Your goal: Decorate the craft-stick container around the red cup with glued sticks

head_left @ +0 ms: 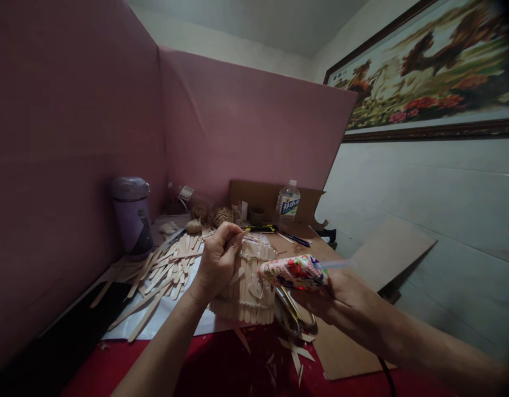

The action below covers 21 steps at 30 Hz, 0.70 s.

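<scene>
My left hand is closed in a pinch, with the pale tip of a small craft-stick piece showing at its fingertips. It is above the left side of a panel of craft sticks laid side by side, with cross strips and small cut pieces on its face. My right hand is wrapped round a glue gun with a floral pattern and a lit red light. A clear glue stick juts from its back. The nozzle points left over the panel; whether it touches is unclear. Scissors lie beneath the gun.
Loose craft sticks are heaped at the left by a purple flask. Twine balls, a bottle, a utility knife and a pen are behind. Stick offcuts and cardboard lie in front. A cord hangs right.
</scene>
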### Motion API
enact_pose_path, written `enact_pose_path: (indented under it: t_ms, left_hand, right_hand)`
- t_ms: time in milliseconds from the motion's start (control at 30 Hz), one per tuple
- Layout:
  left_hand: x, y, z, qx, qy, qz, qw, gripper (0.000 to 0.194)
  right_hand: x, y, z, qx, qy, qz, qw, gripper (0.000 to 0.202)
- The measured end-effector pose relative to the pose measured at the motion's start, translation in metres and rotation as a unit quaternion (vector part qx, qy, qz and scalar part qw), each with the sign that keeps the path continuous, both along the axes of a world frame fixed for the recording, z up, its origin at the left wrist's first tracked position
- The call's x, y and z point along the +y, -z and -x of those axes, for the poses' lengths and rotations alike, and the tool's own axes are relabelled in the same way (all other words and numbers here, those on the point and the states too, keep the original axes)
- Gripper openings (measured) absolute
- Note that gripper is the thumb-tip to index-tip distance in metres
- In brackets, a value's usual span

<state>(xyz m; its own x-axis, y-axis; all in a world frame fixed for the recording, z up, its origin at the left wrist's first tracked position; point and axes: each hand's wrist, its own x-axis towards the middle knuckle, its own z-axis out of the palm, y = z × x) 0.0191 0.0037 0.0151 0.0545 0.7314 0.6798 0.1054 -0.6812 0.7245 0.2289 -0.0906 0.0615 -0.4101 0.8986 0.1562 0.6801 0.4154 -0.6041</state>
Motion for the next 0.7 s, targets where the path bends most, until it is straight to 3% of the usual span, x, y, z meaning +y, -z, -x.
enact_pose_path:
  t_ms: [700]
  left_hand:
    - [-0.0017,-0.0007,-0.0004,0.002,-0.008,0.0,1.0,0.013]
  right_hand:
    - [-0.0001,0.0014,-0.0003,0.026,0.001,-0.002,1.0,0.04]
